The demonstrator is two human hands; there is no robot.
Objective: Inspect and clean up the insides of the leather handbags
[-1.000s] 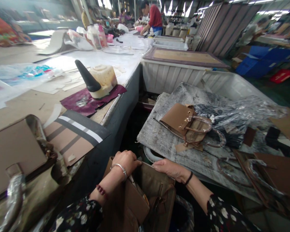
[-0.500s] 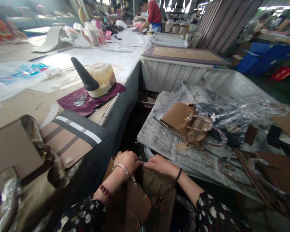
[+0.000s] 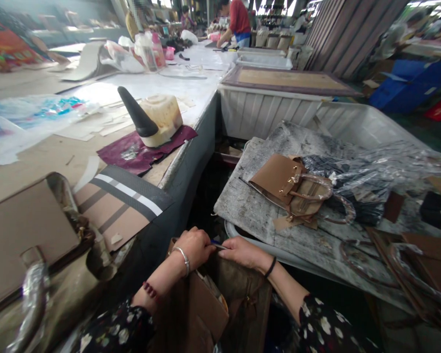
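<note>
A brown handbag (image 3: 238, 299) hangs low in front of me, between my forearms, with a lighter tan panel (image 3: 208, 304) inside its opening. My left hand (image 3: 194, 249) is closed at the bag's far upper edge, thumb and fingers pressed together. Just right of it my right hand (image 3: 244, 253) pinches a slim pen-like tool (image 3: 219, 245), blue at one end and pale at the other. The tool's tip reaches my left fingertips; its exact kind cannot be made out. The bag's lower part is dark and partly hidden by my arms.
On the left table (image 3: 84, 152) are a taupe bag (image 3: 25, 240), a striped panel (image 3: 119, 201) and a cream container (image 3: 163, 117) with a black cone on purple leather. At right, a grey board (image 3: 242, 196) bears a tan handbag (image 3: 279, 179) and plastic wrap. People work farther back.
The view has swung slightly left, so the surroundings sit farther right. My hands have parted a little, and the slim blue tool between them now shows more clearly.
</note>
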